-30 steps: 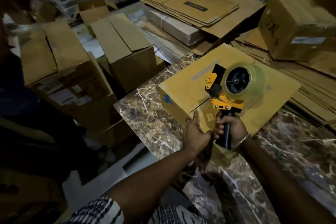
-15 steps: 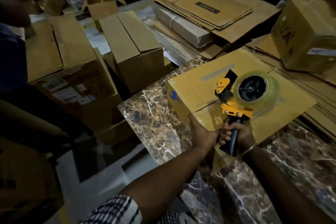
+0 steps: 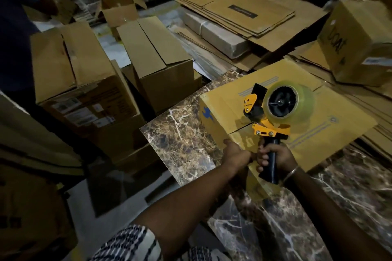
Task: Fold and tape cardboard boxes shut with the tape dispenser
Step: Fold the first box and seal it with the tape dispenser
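On the marbled bench (image 3: pixel 182 144) a yellow cardboard box (image 3: pixel 229 108) is set, its flaps folded shut, a blue mark printed on its near side. A yellow and black dispenser (image 3: pixel 273 116) with a clear tape roll (image 3: pixel 297 101) is held over the flap seam, its black handle gripped by the right hand (image 3: pixel 275 158). The box's near edge is pinched by the left hand (image 3: pixel 236 155). "LOCAL" is handwritten on a brown carton (image 3: pixel 358 42) behind.
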Motion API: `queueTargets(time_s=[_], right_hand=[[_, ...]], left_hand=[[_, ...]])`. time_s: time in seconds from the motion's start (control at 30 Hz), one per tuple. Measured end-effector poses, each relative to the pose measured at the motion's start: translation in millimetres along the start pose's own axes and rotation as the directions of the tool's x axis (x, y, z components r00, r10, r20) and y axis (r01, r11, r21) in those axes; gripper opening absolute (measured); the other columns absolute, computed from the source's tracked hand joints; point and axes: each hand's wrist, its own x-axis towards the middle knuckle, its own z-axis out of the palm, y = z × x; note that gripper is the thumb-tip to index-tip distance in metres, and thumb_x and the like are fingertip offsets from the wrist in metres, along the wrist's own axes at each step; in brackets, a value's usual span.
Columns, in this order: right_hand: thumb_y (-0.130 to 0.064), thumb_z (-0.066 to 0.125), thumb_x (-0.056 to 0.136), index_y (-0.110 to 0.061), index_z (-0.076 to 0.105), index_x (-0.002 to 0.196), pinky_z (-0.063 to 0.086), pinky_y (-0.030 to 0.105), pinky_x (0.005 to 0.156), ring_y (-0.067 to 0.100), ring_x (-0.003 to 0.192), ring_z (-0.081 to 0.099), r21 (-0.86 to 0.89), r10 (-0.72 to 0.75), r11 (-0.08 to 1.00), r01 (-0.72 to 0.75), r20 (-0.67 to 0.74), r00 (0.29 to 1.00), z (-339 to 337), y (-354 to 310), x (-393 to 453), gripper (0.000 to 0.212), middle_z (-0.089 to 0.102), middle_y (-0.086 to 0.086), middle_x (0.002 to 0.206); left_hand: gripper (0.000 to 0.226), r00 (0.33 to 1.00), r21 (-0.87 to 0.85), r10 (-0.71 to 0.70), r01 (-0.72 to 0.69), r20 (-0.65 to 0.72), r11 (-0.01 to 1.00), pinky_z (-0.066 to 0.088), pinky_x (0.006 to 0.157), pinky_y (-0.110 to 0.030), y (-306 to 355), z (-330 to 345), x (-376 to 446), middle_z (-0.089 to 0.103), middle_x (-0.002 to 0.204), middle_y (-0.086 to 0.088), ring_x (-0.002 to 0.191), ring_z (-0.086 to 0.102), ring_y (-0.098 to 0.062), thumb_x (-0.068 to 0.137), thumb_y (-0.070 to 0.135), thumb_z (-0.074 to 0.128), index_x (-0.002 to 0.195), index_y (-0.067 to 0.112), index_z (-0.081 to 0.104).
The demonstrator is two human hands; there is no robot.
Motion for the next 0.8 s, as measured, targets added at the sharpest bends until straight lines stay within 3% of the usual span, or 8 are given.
queueTargets(time_s=[0.07, 0.17, 0.27, 0.37, 0.43, 0.5, 0.63, 0.8], right_hand=[[-0.02, 0.09, 0.003, -0.014, 0.045, 0.077, 0.036, 0.023, 0.038, 0.014, 0.032, 0.034, -0.022, 0.008, 1.0, -0.008, -0.012, 1.0, 0, -2, 2, 0.087, 0.033, 0.0, 0.046], [-0.019, 0.09, 0.005, -0.014, 0.046, 0.076, 0.035, 0.025, 0.037, 0.014, 0.032, 0.035, -0.027, 0.021, 0.999, -0.021, -0.015, 1.0, -2, -4, 6, 0.084, 0.034, 0.0, 0.046], [-0.018, 0.089, 0.024, -0.013, 0.046, 0.073, 0.037, 0.026, 0.035, 0.014, 0.032, 0.035, -0.015, 0.03, 0.999, -0.03, -0.013, 0.999, 2, -4, 8, 0.065, 0.034, 0.0, 0.046], [-0.01, 0.053, 0.067, -0.011, 0.041, 0.075, 0.036, 0.027, 0.033, 0.012, 0.032, 0.034, -0.037, -0.016, 0.999, 0.015, -0.048, 0.999, 1, -4, 10, 0.014, 0.033, -0.001, 0.045], [-0.006, 0.047, 0.067, -0.01, 0.04, 0.075, 0.035, 0.029, 0.032, 0.012, 0.032, 0.034, -0.03, -0.035, 0.999, 0.034, -0.039, 0.999, -2, -3, 10, 0.011, 0.032, -0.001, 0.045], [-0.007, 0.052, 0.064, -0.01, 0.043, 0.074, 0.033, 0.029, 0.033, 0.013, 0.033, 0.033, -0.012, -0.046, 0.999, 0.045, -0.05, 0.998, -5, -2, 10, 0.014, 0.032, 0.0, 0.046], [-0.006, 0.043, 0.07, -0.012, 0.042, 0.076, 0.031, 0.027, 0.036, 0.013, 0.034, 0.032, -0.018, -0.063, 0.998, 0.062, -0.059, 0.996, -9, -2, 9, 0.008, 0.03, 0.0, 0.048], [-0.007, 0.051, 0.064, -0.01, 0.044, 0.074, 0.033, 0.024, 0.04, 0.014, 0.035, 0.032, -0.084, -0.106, 0.992, 0.098, -0.098, 0.99, -9, -3, 10, 0.012, 0.03, 0.001, 0.049]], left_hand=[[0.11, 1.0, 0.028, 0.003, -0.004, 0.017, 1.0, 0.048, 0.099, -0.034, 7, -12, 6, 0.055, 0.137, -0.02, 0.124, 0.055, -0.036, 0.067, 0.027, 0.087, 0.15, -0.003, 0.02], [0.128, 1.0, 0.049, 0.007, -0.006, -0.01, 0.999, 0.052, 0.098, -0.041, 12, -25, 14, 0.064, 0.127, -0.011, 0.114, 0.062, -0.03, 0.036, 0.049, 0.097, 0.14, 0.004, 0.038], [0.092, 0.988, 0.069, 0.074, -0.065, -0.132, 0.995, 0.054, 0.092, -0.041, 8, -17, -3, 0.065, 0.123, -0.008, 0.111, 0.063, -0.03, 0.059, 0.05, 0.088, 0.131, 0.01, 0.046], [0.094, 0.975, 0.043, 0.102, -0.096, -0.199, 0.995, 0.051, 0.095, -0.038, -4, 7, -16, 0.057, 0.134, -0.015, 0.119, 0.059, -0.034, 0.079, 0.045, 0.079, 0.15, 0.009, 0.029], [0.112, 0.985, -0.033, 0.061, -0.067, -0.16, 0.997, 0.05, 0.097, -0.038, -7, 15, -19, 0.056, 0.137, -0.017, 0.122, 0.057, -0.034, 0.078, 0.051, 0.078, 0.159, 0.023, 0.006], [0.118, 0.99, -0.05, 0.047, -0.054, -0.136, 0.997, 0.051, 0.097, -0.039, -5, 15, -15, 0.059, 0.135, -0.016, 0.121, 0.059, -0.035, 0.075, 0.055, 0.08, 0.159, 0.031, 0.001], [0.123, 0.991, -0.073, 0.012, -0.022, -0.131, 0.997, 0.048, 0.099, -0.038, 3, 16, -16, 0.057, 0.137, -0.015, 0.123, 0.057, -0.035, 0.073, 0.054, 0.081, 0.158, 0.033, -0.006], [0.115, 0.984, -0.066, -0.04, 0.029, -0.173, 0.997, 0.058, 0.087, -0.048, 0, 23, 2, 0.065, 0.122, -0.011, 0.103, 0.066, -0.034, 0.056, 0.064, 0.081, 0.146, 0.053, 0.01]])
